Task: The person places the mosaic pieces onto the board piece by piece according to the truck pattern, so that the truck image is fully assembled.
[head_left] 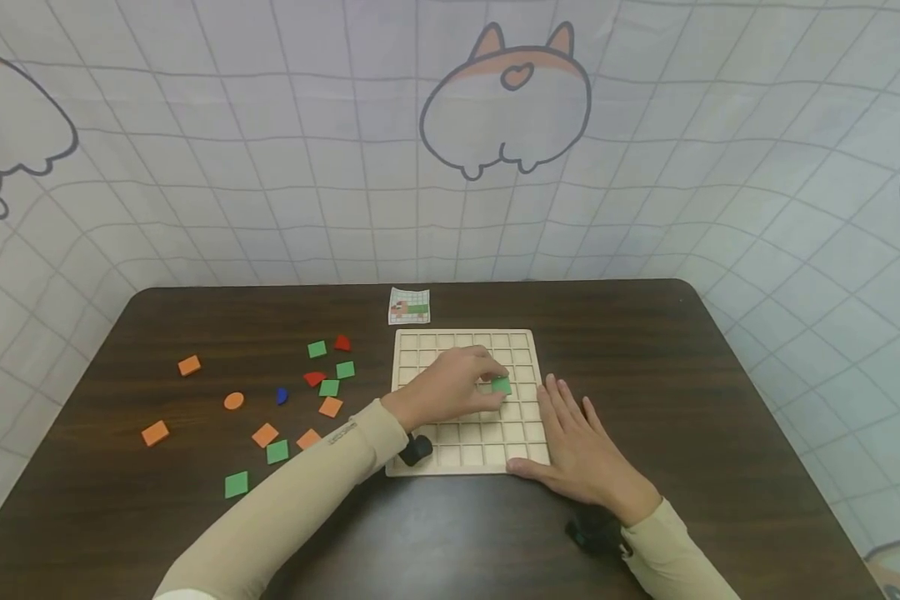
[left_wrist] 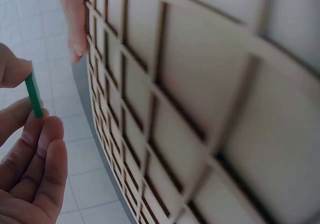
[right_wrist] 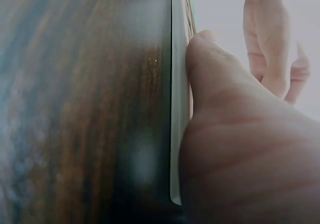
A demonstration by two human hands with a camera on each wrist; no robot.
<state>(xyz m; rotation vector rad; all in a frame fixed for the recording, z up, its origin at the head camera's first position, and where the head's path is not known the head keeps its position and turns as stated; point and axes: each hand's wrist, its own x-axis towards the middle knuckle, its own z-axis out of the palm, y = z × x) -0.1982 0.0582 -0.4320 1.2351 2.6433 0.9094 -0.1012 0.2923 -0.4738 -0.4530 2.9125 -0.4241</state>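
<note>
- Left hand (head_left: 453,383) pinches the green square tile (head_left: 502,387) by its edges, over the wooden grid board (head_left: 468,457) near its right edge.
- Right hand (head_left: 587,454), fingers straight, gripping nothing, touches the near-right corner!
- Danger: a slipping pinch could drop the tile crooked.

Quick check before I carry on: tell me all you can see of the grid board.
The grid board is pale, squarish and wooden-looking, with raised ridges dividing it into square cells inside a border. It lies flat on the dark table, the printed card beyond its far edge. The right hand has its thumb on the board's near edge by the right corner, fingers along the right side. The left hand, pinching a green tile above it, hides some cells.
</note>
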